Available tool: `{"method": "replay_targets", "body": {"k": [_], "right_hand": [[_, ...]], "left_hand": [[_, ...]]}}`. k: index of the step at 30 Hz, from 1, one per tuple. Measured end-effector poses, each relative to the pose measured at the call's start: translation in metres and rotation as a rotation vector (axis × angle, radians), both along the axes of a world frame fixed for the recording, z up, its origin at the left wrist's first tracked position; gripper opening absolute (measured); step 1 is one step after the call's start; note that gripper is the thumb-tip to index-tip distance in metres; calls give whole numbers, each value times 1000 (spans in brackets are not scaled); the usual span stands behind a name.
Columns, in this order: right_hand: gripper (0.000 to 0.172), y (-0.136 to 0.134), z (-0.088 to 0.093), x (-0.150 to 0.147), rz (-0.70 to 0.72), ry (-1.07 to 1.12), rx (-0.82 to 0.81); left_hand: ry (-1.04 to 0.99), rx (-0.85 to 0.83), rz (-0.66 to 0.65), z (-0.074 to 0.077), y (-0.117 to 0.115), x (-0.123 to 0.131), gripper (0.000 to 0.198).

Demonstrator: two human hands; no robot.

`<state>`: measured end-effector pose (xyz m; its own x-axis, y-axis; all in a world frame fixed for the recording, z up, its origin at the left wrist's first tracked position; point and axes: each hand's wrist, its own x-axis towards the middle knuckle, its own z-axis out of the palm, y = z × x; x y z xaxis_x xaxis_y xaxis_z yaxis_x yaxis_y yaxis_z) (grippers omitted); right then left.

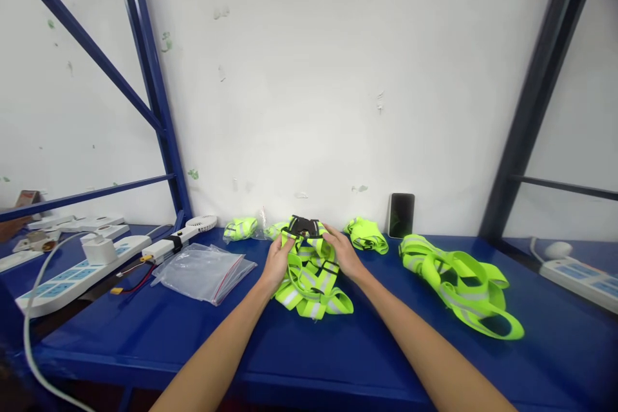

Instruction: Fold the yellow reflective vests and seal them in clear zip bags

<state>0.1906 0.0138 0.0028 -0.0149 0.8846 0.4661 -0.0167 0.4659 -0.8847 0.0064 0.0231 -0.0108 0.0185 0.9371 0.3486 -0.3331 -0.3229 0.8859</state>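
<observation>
Clock face: centred on the neon yellow-green webbing harness with silver reflective stripes (309, 283), 12 o'clock towards the white, scuffed wall (309, 77)
Front edge: the glossy blue tabletop (299, 354) ends at 6 o'clock, with blue surface showing between the harness and that edge, framed by both forearms
Far edge: the wall closes off 12 o'clock
Room at 4 o'clock: blue surface shows between the right forearm and the loose, looped neon yellow-green strap bundle (429, 270), which lies at 3 o'clock
Room at 9 o'clock: a narrow blue gap separates the left forearm from the flat stack of clear plastic bags with a red line (203, 273)
Far row: a folded neon strap bundle (240, 229) at 10 o'clock; a crumpled neon bundle (367, 235) at 1 o'clock; a dark-screened, pale-edged phone (402, 215) leaning on the wall at 2 o'clock
Left hand: reaches in from 7 o'clock, thumb on the webbing, grasping the harness beside its black plastic buckle (304, 226); marked at (276, 264)
Right hand: comes from 5 o'clock, fingers at the webbing right of the buckle, grasping it too; marked at (345, 256)
Harness: buckle end held between both hands, straps trailing in loops towards 6 o'clock
</observation>
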Motion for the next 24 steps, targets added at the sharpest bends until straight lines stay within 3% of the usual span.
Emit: {"method": "replay_targets", "body": {"k": [4, 7, 12, 15, 19, 21, 24], "right_hand": [[51, -17, -3, -5, -97, -213, 129], [46, -28, -1, -16, -37, -209, 115], [39, -29, 0, -34, 226, 43, 34], [43, -24, 0, -35, 211, 227, -49], [47, -22, 5, -33, 166, 403, -130], [52, -25, 7, -34, 261, 498, -218], [66, -31, 10, -34, 484, 581, -416]], "left_hand": [[-4, 27, 36, 3, -4, 1, 40], [27, 39, 17, 4, -8, 2, 39], [240, 129, 32, 4, -12, 3, 28], [432, 250, 31, 7, -15, 4, 28], [630, 541, 246, 12, -24, 7, 34], [699, 635, 334, 14, -28, 8, 29], [759, 636, 414, 14, -31, 8, 28]]}}
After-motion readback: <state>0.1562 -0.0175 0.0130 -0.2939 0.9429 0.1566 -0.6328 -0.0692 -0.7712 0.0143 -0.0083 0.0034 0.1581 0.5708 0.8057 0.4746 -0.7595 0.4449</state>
